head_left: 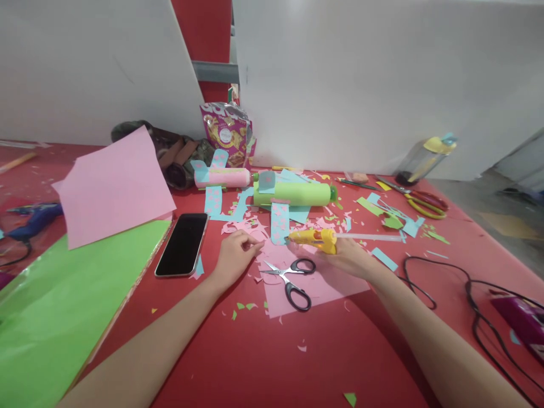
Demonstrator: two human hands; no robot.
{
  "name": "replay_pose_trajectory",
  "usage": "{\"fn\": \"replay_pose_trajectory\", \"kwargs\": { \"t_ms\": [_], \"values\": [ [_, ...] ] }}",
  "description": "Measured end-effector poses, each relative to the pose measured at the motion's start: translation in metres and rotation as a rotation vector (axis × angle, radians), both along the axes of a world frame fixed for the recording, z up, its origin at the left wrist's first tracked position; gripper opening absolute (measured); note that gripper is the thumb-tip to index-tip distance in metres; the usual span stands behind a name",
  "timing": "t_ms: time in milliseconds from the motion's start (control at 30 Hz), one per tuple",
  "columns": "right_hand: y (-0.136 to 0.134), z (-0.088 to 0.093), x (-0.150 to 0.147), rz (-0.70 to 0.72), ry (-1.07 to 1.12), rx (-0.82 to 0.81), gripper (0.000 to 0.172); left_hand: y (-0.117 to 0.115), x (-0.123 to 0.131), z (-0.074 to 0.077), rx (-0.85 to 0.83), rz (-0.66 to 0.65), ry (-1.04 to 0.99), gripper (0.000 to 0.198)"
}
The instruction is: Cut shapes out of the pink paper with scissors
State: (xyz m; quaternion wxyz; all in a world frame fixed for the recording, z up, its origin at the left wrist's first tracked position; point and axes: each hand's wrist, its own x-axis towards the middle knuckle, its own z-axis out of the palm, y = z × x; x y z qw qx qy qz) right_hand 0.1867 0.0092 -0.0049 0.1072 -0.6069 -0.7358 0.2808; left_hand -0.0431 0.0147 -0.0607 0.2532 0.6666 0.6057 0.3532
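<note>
My right hand (349,256) is wrapped round a yellow glue gun (312,238) with a clear glue stick (369,237) poking out of its back. Its nozzle points left, at the lower end of a blue strip with pink spots (279,221); whether they touch I cannot tell. That strip sticks out from a green paper-covered tube (297,194). My left hand (236,258) rests left of the strip, fingers curled and pinched; anything between them is hidden. Below the glue gun, black-handled scissors (289,277) lie partly spread on a pink sheet (335,286).
A phone (182,245) lies left of my left hand, beside green sheets (85,300) and a pink sheet (114,187). Behind are a pink tube (225,178) and a snack bag (227,133). At right are larger scissors (420,201), a bottle (425,158) and a black cord (470,289).
</note>
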Motion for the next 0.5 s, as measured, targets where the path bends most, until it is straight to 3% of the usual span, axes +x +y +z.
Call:
{"fn": "replay_pose_trajectory", "kwargs": {
  "t_ms": [133, 300, 500],
  "values": [
    [0.0, -0.0055, 0.0047, -0.04, -0.078, 0.02, 0.038, 0.0, 0.0, 0.0002, -0.013, 0.0, 0.0, 0.017],
    [-0.0005, -0.003, 0.0077, 0.19, -0.079, 0.091, 0.031, 0.0001, 0.0004, 0.0006, -0.023, -0.001, 0.011, 0.017],
    [-0.007, -0.0004, 0.006, 0.199, -0.357, 0.189, 0.019, -0.0002, 0.0016, 0.0033, -0.042, 0.003, 0.03, 0.015]
  ]
}}
